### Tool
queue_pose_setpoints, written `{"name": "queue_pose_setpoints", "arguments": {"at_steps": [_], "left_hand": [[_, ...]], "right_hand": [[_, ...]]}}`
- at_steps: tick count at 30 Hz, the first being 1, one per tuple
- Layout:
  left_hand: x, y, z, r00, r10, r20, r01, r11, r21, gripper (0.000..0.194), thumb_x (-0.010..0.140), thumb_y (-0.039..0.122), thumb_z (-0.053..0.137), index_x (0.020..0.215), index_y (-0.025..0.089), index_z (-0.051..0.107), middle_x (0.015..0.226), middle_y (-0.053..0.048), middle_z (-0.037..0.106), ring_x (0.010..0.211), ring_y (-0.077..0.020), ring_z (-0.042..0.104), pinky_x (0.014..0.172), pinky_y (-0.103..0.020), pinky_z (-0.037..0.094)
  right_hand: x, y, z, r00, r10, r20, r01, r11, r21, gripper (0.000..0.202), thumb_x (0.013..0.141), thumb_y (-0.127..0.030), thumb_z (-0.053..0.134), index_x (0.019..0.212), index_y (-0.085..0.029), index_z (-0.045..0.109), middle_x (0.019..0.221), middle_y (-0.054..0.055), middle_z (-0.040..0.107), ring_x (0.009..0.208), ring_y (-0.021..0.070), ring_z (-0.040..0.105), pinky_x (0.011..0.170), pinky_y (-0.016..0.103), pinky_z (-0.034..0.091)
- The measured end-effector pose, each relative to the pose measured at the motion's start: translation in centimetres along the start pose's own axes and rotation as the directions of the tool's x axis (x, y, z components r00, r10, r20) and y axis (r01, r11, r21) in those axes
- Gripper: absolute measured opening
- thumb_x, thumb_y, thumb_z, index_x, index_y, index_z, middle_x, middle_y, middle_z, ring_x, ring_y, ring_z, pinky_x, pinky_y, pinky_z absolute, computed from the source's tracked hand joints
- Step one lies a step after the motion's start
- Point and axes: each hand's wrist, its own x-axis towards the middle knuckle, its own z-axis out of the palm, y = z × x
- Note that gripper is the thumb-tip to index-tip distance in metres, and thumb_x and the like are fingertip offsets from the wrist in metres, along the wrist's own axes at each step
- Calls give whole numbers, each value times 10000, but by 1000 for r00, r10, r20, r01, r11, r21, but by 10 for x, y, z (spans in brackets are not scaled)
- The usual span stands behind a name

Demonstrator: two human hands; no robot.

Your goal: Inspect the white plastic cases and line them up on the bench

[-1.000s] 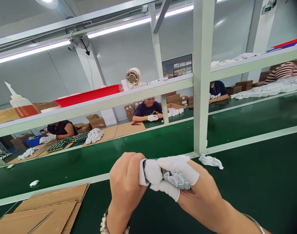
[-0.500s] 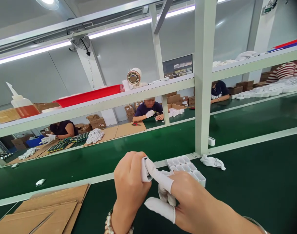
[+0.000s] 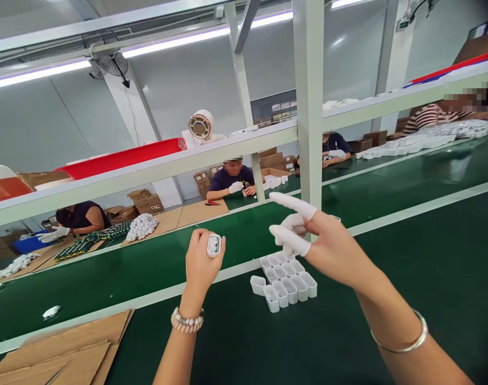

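One white case [image 3: 214, 245]: held left of the cup block [image 3: 291, 291] and nearer the top of the view, apart from it, open end showing
Left hand [image 3: 198, 264]: closed round the white case, pinching its sides
Right hand [image 3: 334, 243]: seemingly empty, thumb and forefinger spread, above and right of the cup block
Case rim: best gripped lightly and evenly, fingertips off the opening, contents level
Loose cup [image 3: 258, 285]: tilted, at the cup block's left edge; contact uncertain
Obscured: the case's lower body inside the fist; its dark-green-and-white contents too small to identify
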Motion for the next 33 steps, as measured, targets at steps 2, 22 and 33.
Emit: {"name": "queue_pose_setpoints", "arguments": {"at_steps": [2, 22, 33], "left_hand": [[-5, -30, 36, 992, -109, 57, 102, 988, 112, 305, 885, 460, 522, 870, 174, 628, 1018, -107, 510, 967, -237, 536, 818, -337, 465], [-52, -152, 116, 804, -585, 106, 562, 806, 183, 354, 837, 475, 509, 945, 140, 545, 952, -141, 601, 986, -310, 591, 821, -392, 471], [-61, -164, 132, 902, -398, 169, 411, 910, -53, 730, 638, 715, 576, 1036, 104, 606, 983, -108, 497, 674, -178, 560, 809, -422, 534]], "right_hand": [[2, 2, -14, 997, 18, -81, -16, 1000, 23, 617, 903, -441, 614, 1440, -219, 405, 690, -5, 634, 556, 153, 599, 541, 284, 547], [35, 119, -98, 869, 493, -37, -480, 823, -303, 372, 853, -372, 657, 1081, -78, 638, 842, 143, 692, 648, 193, 637, 550, 270, 488], [51, 189, -78, 793, 220, -568, -373, 913, -167, 746, 770, -444, 698, 1393, -126, 438, 1103, 151, 622, 950, 270, 632, 885, 429, 504]]}}
